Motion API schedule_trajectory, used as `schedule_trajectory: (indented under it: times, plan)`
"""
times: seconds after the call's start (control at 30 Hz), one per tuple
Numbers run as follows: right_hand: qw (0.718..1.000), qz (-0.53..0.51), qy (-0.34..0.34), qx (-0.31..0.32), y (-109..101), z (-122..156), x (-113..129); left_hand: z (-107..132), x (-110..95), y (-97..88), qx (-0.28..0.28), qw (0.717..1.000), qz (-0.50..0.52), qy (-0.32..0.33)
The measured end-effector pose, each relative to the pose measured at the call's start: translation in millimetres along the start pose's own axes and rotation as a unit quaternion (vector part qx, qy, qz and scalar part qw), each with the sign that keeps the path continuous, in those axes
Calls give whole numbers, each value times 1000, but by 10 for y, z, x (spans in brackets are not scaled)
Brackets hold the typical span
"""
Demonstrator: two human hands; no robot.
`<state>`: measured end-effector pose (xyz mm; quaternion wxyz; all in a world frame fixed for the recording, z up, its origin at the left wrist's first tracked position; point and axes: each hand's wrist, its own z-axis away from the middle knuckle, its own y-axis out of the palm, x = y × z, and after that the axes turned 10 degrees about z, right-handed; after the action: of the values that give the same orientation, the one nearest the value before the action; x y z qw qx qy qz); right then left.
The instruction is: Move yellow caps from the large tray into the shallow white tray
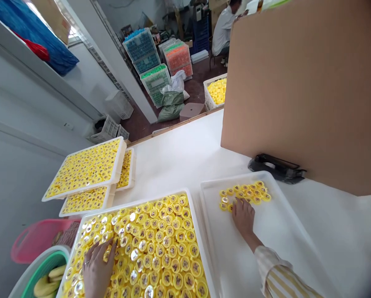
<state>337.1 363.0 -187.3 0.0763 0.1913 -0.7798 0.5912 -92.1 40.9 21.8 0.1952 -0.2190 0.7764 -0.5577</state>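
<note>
A white tray in front of me is packed with several round yellow caps. My left hand lies flat on the caps at the tray's near left, fingers spread. To the right sits a second white tray, nearly bare, with a small cluster of yellow caps at its far end. My right hand rests palm down in that tray, its fingertips touching the near edge of the cluster. A striped sleeve covers the right forearm.
Stacked white trays of yellow caps sit at the far left of the white table. A big cardboard sheet stands upright on the right, a black stapler-like tool at its foot. A pink basket, a green tub with bananas, floor crates and a seated person surround the table.
</note>
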Motion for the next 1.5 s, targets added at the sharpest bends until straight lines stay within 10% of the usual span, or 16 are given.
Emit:
schedule_trajectory:
  times: [0.5,1.07,1.33,1.5]
  plan:
    - [968,-58,-231,81,75,-367,161,27,-8,-68,29,996,85,-15]
    - [996,-70,52,-32,179,-7,-118,104,127,33,13,998,58,4]
    - [981,-30,-184,50,25,-275,189,20,121,-12,11,995,81,50]
    - [974,-42,-219,46,-43,-279,332,-43,-9,-69,-4,991,125,52]
